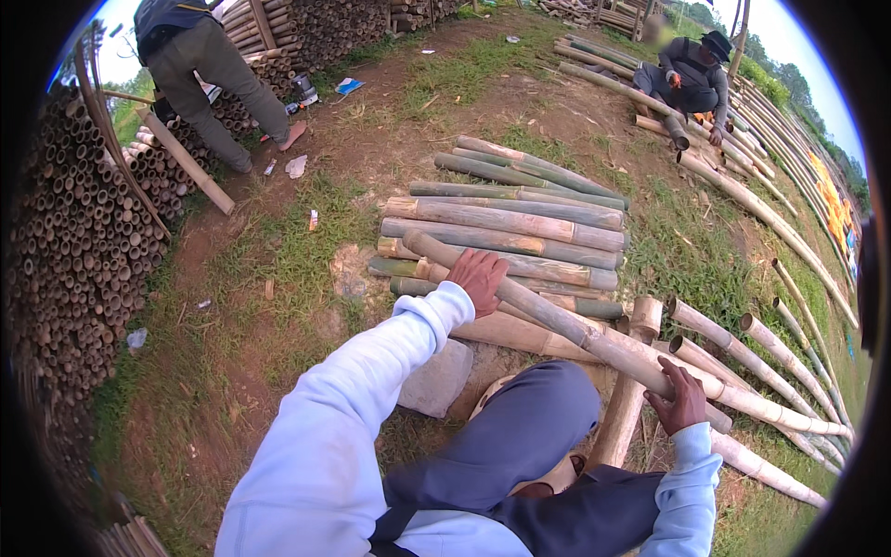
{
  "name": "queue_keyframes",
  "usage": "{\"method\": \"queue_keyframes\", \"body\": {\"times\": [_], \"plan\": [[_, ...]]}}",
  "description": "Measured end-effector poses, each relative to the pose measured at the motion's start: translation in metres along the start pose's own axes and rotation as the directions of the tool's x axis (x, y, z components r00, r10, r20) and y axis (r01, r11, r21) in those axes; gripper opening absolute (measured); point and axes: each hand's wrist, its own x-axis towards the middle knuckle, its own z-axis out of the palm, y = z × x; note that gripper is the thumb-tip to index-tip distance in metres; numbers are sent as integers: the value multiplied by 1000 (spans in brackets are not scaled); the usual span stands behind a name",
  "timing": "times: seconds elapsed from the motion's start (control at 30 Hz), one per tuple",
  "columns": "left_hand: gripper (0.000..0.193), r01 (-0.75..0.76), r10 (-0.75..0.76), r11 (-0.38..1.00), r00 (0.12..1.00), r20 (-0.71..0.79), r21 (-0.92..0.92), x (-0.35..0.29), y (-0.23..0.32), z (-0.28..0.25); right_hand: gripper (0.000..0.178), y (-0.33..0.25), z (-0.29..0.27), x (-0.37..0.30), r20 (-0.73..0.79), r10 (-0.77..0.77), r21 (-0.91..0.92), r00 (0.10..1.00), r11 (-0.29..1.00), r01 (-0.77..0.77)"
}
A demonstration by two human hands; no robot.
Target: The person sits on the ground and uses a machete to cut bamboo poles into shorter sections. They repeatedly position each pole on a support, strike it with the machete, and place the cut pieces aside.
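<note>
Across my lap area, a long greyish-brown bamboo pole [566, 325] slants from upper left down to the right. My left hand [478, 281] is wrapped over it toward its far-left end. Farther down the pole, my right hand [680, 397] closes round it near the lower right end. Beneath that part, a thick bamboo log [619, 423] lies crosswise. Just beyond my left hand, several cut bamboo lengths [506, 226], green and tan, lie side by side on the ground.
A flat grey stone [436, 379] sits by my knee. More long bamboo poles [742, 348] fan out at the right. Stacked bamboo [83, 213] rises at the left. One person [218, 79] bends over there; another person [691, 79] crouches among poles at far right.
</note>
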Motion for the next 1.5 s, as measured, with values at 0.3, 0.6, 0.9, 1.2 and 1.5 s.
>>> {"method": "queue_keyframes", "body": {"times": [0.3, 0.6, 0.9, 1.2, 1.5], "plan": [[46, 27, -17, 994, 996, 93, -109, 27, 27, 63, 59, 36, 13, -11, 62, 136, 120, 989, 982, -143], [61, 78, -69, 989, 995, 71, -126, 4, -25, 49, 58, 32, 44, 47, 44, -59, 107, 997, 993, 54], [69, 205, -193, 974, 973, 126, -94, -7, -57, 67, 54, 30, 81, 89, 94, -101, 142, 990, 986, 87], [70, 256, -246, 966, 948, 204, -26, -1, -60, 67, 53, 30, 85, 98, 135, -89, 178, 987, 982, 64], [68, 261, -244, 958, 960, 138, -120, -23, -71, 83, 53, 16, 84, 104, 104, -108, 79, 989, 992, 100]]}}
